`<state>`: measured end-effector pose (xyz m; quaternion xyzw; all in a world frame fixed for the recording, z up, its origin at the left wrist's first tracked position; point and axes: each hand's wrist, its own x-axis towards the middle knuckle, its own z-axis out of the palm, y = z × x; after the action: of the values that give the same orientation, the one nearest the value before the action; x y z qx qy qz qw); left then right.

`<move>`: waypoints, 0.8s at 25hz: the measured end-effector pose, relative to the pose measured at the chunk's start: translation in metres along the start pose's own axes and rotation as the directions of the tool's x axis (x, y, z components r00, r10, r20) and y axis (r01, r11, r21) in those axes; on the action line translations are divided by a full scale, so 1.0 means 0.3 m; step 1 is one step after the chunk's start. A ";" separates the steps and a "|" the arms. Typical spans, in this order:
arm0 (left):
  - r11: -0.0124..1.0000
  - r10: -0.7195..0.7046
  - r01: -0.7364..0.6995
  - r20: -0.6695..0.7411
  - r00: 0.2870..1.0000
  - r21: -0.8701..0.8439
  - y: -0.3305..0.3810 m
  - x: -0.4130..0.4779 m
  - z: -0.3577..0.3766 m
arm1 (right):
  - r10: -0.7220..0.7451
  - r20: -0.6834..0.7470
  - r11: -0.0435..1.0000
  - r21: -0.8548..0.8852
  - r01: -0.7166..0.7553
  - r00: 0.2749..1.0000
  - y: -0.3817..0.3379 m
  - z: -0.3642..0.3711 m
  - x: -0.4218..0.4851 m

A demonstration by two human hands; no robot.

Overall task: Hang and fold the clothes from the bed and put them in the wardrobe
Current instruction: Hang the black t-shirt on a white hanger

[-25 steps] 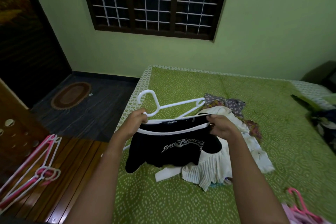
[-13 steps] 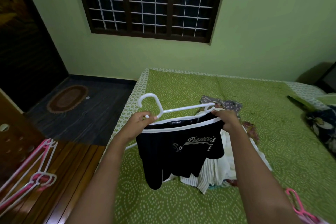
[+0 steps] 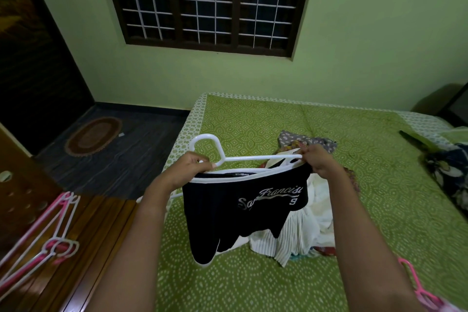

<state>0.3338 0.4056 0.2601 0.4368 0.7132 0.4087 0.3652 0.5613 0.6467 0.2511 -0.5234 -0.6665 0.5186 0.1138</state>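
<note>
A black top (image 3: pixel 243 208) with white trim and "San Francisco" lettering hangs in the air above the green bed (image 3: pixel 354 185). My left hand (image 3: pixel 188 172) grips its left shoulder together with a white hanger (image 3: pixel 253 158), just below the hook. At the hanger's right end my right hand (image 3: pixel 320 162) pinches the top's other shoulder. One sleeve dangles low at the left. Behind the top a pile of white and patterned clothes (image 3: pixel 311 225) lies on the bed.
Pink and white hangers (image 3: pixel 48 238) lie on a wooden surface at the lower left. Another pink hanger (image 3: pixel 415 284) sits at the bed's lower right. Dark floral cloth (image 3: pixel 450 170) lies at the bed's right edge. An oval mat (image 3: pixel 93 135) is on the dark floor.
Both hands lifted the black top and hanger off the pile. My right hand moved outward to the hanger's right end, stretching the neckline along the hanger.
</note>
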 end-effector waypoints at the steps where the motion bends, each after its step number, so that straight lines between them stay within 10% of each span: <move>1: 1.000 0.006 -0.006 -0.012 1.000 0.029 0.002 0.004 -0.002 | -0.045 0.014 0.995 -0.084 0.046 0.999 -0.008 -0.005 -0.009; 10: 0.960 0.093 -0.065 -0.091 0.992 0.274 0.066 0.036 0.026 | -0.344 -0.007 0.846 -0.435 0.307 0.939 -0.135 0.043 -0.096; 14: 0.979 0.146 -0.119 -0.162 0.976 0.164 0.016 0.050 0.071 | -0.466 -0.112 0.807 -0.461 0.369 0.878 -0.166 0.189 -0.127; 20: 0.978 0.151 -0.191 -0.340 0.928 -0.088 -0.065 0.049 0.079 | -0.638 0.127 0.527 -0.647 0.551 0.760 -0.122 0.214 -0.154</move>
<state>0.3431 0.4201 0.2308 0.3999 0.6978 0.5485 0.2286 0.5151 0.5753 0.2709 -0.3010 -0.9319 0.1494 0.1366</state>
